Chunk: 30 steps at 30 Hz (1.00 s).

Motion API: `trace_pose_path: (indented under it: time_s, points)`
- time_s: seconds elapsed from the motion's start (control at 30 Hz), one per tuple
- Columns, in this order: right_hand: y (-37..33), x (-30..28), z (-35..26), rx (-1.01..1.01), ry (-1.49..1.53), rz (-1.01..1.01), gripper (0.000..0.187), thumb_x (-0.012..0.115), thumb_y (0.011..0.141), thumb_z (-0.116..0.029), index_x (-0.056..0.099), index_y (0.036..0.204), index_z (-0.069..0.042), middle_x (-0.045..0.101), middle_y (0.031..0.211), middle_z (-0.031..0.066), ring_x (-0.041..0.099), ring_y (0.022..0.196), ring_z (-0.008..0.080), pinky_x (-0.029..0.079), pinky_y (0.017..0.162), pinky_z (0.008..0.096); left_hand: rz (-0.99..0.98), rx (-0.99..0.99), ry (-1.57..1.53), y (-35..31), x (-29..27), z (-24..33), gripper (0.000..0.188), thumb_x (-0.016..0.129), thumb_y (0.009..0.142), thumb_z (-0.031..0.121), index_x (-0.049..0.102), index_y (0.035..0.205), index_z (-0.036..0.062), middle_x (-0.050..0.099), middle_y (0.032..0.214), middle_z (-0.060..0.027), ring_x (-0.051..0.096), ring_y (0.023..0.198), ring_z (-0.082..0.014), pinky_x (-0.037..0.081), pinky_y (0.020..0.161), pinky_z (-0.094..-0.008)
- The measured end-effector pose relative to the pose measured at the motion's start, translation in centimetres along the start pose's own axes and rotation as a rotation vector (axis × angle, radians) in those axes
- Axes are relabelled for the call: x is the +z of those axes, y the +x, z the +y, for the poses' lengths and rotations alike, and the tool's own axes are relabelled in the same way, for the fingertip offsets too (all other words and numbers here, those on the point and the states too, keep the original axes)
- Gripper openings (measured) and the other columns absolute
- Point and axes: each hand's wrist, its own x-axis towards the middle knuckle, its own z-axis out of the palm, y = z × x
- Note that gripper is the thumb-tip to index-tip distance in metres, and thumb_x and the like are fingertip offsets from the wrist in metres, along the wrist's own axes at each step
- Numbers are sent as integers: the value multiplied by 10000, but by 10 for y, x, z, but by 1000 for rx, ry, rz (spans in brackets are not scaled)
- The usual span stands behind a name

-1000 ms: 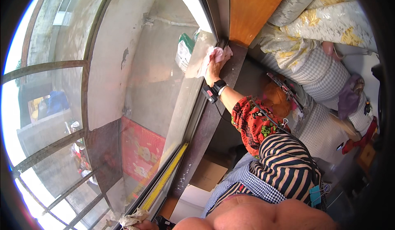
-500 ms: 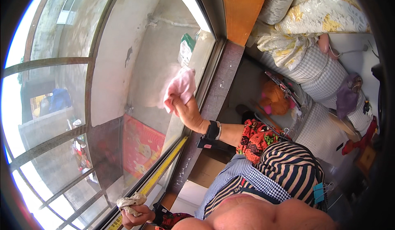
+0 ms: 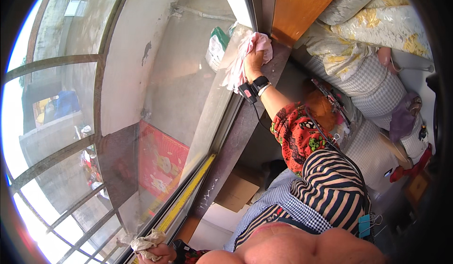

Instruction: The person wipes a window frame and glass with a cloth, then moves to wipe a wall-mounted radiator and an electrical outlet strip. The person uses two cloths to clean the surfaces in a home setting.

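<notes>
So the pink cloth (image 3: 237, 70) is up at the far end of the window, bunched against the edge of the glass pane (image 3: 177, 75) and spilling over onto the frame, right near the orange-brown wood panel (image 3: 306, 9). The right hand (image 3: 254, 62) has a grip on it, with some of the fingers lost in the folds. That wrist's wearing a black band (image 3: 260, 82) plus a pale bracelet (image 3: 264, 89), and there's a little black box (image 3: 247, 93) on a cable just beside it. Down at the near end, the left hand (image 3: 160, 253) is closed around a crumpled beige rag (image 3: 147, 242), right by the window frame; it's low in the view, so I can't make out every finger. A yellow strip (image 3: 188, 186) runs along the frame between the two hands, and next to it is a scuffed purplish-brown sill (image 3: 231, 139). Through the glass you can see a green and white sack (image 3: 216, 51), a red panel with bunny pictures (image 3: 160, 160) and a metal grille (image 3: 98, 103) off to the left. On the room side there's an open-looking cardboard box (image 3: 235, 191) below the sill, a red patterned sleeve (image 3: 299, 127), a striped top (image 3: 330, 183) with a teal binder clip (image 3: 364, 225) at its edge, then silver-and-gold fabric rolls (image 3: 382, 30), houndstooth upholstery (image 3: 370, 82) and a purple bag (image 3: 402, 118) on the far right.
</notes>
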Motion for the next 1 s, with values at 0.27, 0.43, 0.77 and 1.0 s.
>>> trace_pose_path:
  time_s: [0.27,0.43,0.77,1.0]
  points:
    - [-150,-10,46,524,584,-11,156,455,1061,-153,517,1204,-150,527,1024,-49,537,935,49,465,845,210,22,-36,-1,6,-7,1,179,629,905,126,558,1034,25,641,923,-110,530,835,-261,404,793,-382]
    - [-220,23,-54,595,432,11,194,451,1074,-330,509,1074,-144,521,962,-49,515,878,53,468,826,228,60,-69,-79,4,2,9,173,627,915,141,574,1043,37,652,947,-89,551,820,-264,394,807,-391]
    - [-305,83,-218,-188,226,-777,220,620,951,-84,538,1145,-20,627,832,79,614,714,183,494,643,303,293,-487,-650,-57,-38,45,183,566,852,15,556,1033,-11,612,946,-128,521,860,-289,418,869,-454]
    - [-307,66,-144,-100,373,-804,87,557,981,-90,599,1025,-29,635,856,51,625,743,154,495,654,278,195,-964,-638,-198,-106,56,142,556,848,-7,545,990,-15,613,936,-158,539,858,-308,439,807,-455]
